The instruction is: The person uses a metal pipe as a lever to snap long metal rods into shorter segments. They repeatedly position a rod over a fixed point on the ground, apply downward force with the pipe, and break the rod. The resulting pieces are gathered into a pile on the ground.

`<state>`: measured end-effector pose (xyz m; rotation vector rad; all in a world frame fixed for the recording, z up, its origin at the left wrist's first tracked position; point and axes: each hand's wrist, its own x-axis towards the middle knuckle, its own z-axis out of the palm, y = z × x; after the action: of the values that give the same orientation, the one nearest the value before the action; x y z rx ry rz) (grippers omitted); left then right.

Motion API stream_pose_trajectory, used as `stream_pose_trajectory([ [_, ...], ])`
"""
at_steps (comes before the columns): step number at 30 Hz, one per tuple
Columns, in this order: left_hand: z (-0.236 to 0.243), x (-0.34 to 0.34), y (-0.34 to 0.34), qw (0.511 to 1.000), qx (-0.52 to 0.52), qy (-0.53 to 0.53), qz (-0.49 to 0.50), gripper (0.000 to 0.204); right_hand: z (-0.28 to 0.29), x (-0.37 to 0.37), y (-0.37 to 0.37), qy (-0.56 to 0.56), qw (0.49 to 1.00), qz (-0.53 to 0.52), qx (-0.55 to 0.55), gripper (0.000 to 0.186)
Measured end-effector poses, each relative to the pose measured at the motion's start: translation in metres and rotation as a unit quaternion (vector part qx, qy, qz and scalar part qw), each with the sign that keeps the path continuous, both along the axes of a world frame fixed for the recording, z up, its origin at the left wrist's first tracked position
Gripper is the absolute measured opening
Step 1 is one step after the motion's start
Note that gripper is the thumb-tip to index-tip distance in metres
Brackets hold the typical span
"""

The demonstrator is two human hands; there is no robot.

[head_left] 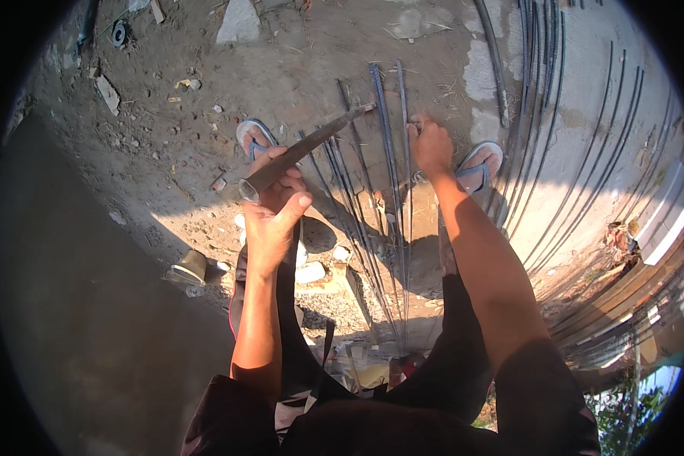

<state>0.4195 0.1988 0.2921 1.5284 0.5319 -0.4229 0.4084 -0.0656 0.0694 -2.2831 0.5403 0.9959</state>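
Note:
My left hand (272,220) is turned palm up, fingers curled around a long, rusty, tapered metal bar (304,152). The bar's wide round end sits by the palm, and its narrow tip points away to the right, above the thin steel rods. My right hand (431,144) is closed beside the upper end of a rod, knuckles up; whatever its fingers hold, if anything, is hidden. Between my legs, several dark steel rods (391,152) fan out lengthwise over the ground, passing under the metal bar.
My sandalled feet (479,169) stand either side of the rods. More long rods (539,99) lie on a pale concrete strip at right. A cup-like container (190,267), a pale block (309,272) and rubble lie at left. A pale angular slab (239,21) is at the far side.

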Motion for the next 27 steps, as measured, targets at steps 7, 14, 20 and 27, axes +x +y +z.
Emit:
stream_pose_trajectory([
  [7, -0.021, 0.017, 0.02, 0.988, 0.152, -0.006, 0.018, 0.027, -0.04, 0.037, 0.091, -0.005, 0.993, -0.077, -0.091, 0.024],
  [14, -0.02, 0.026, 0.038, 0.998, 0.048, 0.031, 0.006, 0.032, -0.062, 0.028, 0.052, -0.049, 0.99, -0.067, -0.116, 0.022],
  [20, -0.021, 0.03, 0.029, 1.0, 0.01, 0.017, 0.005, 0.032, -0.042, 0.025, 0.071, -0.074, 0.974, -0.149, -0.155, 0.023],
  [27, -0.031, 0.039, 0.017, 0.998, 0.009, -0.058, -0.033, 0.042, -0.04, 0.012, 0.111, -0.091, 0.985, -0.095, -0.113, 0.031],
])
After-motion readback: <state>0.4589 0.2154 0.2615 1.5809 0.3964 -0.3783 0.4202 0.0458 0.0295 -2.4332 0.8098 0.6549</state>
